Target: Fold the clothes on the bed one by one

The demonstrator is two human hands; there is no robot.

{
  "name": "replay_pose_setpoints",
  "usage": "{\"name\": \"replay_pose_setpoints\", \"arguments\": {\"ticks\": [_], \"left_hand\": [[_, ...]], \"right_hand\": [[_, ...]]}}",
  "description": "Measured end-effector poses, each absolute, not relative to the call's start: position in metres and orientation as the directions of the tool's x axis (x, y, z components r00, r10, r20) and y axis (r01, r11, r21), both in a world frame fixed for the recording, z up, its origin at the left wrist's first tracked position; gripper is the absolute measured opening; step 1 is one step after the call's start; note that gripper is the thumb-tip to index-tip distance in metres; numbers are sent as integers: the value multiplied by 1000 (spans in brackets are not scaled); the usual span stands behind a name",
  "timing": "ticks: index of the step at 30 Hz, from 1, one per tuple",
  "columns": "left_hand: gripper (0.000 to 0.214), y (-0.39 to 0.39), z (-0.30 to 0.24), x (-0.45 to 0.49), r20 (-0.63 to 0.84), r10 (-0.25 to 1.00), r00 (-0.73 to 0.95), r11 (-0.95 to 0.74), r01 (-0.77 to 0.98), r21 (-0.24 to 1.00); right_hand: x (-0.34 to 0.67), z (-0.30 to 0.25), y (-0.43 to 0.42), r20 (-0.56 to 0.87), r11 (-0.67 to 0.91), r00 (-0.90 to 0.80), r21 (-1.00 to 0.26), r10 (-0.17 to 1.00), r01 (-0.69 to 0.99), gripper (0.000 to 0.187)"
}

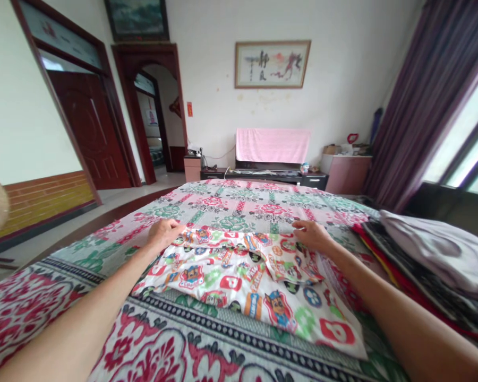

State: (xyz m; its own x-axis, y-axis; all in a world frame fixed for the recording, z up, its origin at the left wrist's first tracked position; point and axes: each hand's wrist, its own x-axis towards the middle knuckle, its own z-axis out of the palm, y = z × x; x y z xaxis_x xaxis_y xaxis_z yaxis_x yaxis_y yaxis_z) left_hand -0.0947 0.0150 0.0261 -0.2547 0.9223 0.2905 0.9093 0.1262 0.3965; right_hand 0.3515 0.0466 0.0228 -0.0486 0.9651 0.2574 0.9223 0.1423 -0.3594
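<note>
A white cloth printed with colourful cartoon dogs [247, 286] lies partly folded on the flowered bedspread [231, 204]. My left hand [165, 232] rests on its far left corner with the fingers curled over the edge. My right hand [311, 234] presses on the far right corner, fingers curled down onto the fabric. Both arms reach forward across the bed, one on each side of the cloth.
A stack of folded clothes [430, 254] lies at the bed's right edge. Beyond the bed stands a low dark cabinet with a screen under a pink towel [273, 145]. Purple curtains [422, 106] hang on the right, dark red doors [91, 127] on the left.
</note>
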Motion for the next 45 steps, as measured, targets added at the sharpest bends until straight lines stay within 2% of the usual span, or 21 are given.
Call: {"name": "replay_pose_setpoints", "arguments": {"ticks": [3,6,11,16,24,31,37,39,42,45], "left_hand": [[42,13,30,-95,259,938,-230,128,925,357],[44,11,32,-95,193,958,-214,132,921,366],[36,10,30,-95,190,965,-179,87,906,413],[36,12,28,-98,165,951,-260,170,890,422],[35,9,31,-93,136,947,-291,210,881,424],[36,9,34,-92,128,946,-298,233,899,372],[39,14,32,-95,147,950,-277,210,909,360],[41,16,31,-96,147,957,-250,184,915,359],[31,18,30,-95,118,978,-173,137,955,264],[29,18,29,-93,128,980,-155,123,966,229]], "right_hand": [[359,28,44,238,129,-36,-387,971,913,30],[362,35,39,236,44,50,-379,970,924,35],[361,38,38,140,-2,42,-277,989,961,46],[361,32,43,122,-17,44,-217,992,976,46],[362,34,40,84,-35,63,-309,994,950,34],[364,35,40,80,-16,43,-309,996,951,24],[366,32,43,139,4,51,-368,989,930,30],[366,32,42,141,64,-15,-346,990,936,31],[362,33,41,106,146,-121,-263,987,954,26],[359,33,41,127,144,-116,-237,985,961,25]]}}
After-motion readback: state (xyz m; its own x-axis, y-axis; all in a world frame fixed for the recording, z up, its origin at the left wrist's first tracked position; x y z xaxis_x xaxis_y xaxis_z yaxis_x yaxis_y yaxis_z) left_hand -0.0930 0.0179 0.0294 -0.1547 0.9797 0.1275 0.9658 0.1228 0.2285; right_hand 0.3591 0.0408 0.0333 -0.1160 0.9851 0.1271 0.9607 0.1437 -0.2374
